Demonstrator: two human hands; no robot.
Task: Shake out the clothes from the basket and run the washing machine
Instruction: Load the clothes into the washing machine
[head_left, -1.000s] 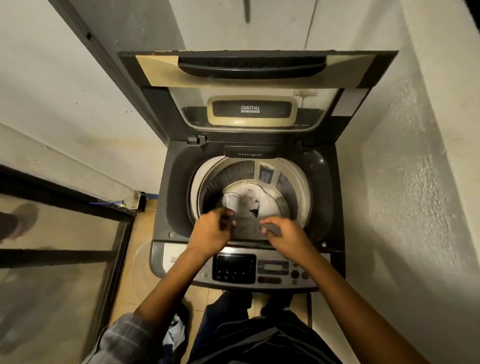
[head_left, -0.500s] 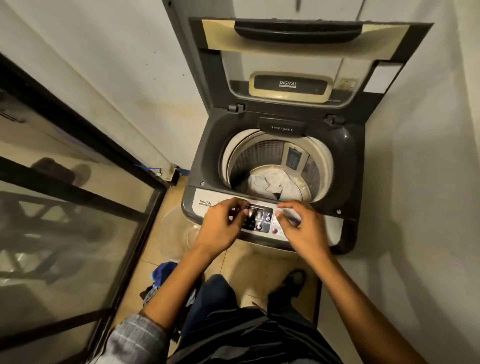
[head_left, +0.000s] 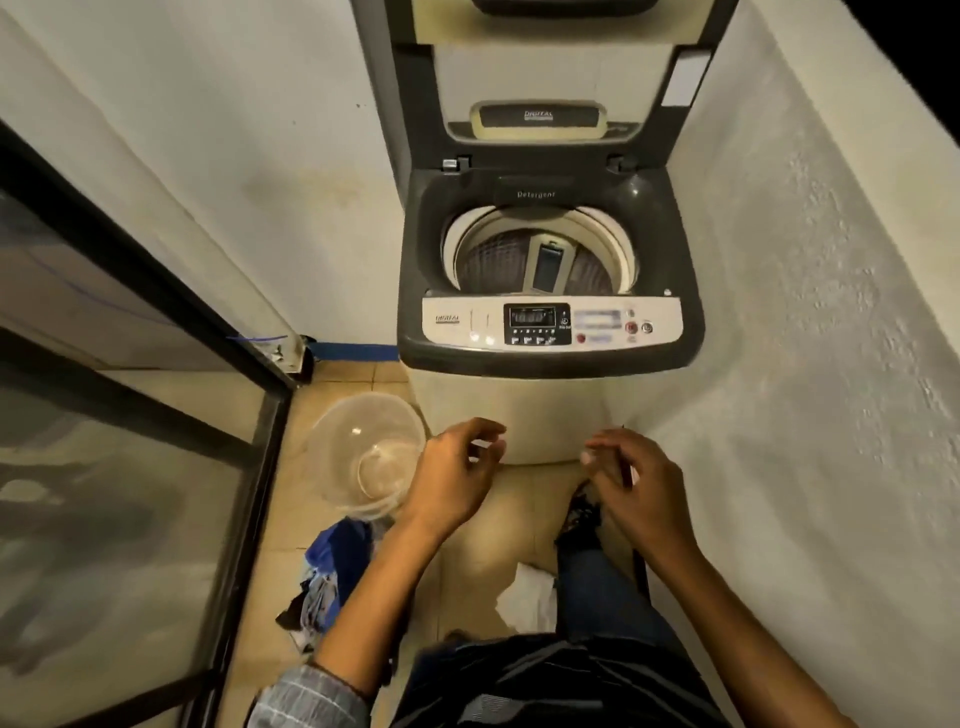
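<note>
While its lid (head_left: 545, 67) stands raised at twelve o'clock, the washing machine (head_left: 550, 332) fills the upper middle, its drum (head_left: 535, 260) open and its control panel (head_left: 550, 325) facing the person. At eight o'clock from the machine a clear plastic basin (head_left: 363, 452) sits on the tiled floor (head_left: 343, 379). Just below it, at seven o'clock, lies a heap of blue clothes (head_left: 327, 571), and a white cloth (head_left: 527, 597) lies at six o'clock. Left hand (head_left: 452, 478) and right hand (head_left: 634, 483) hover before the machine's front, fingers loosely curled, holding nothing.
</note>
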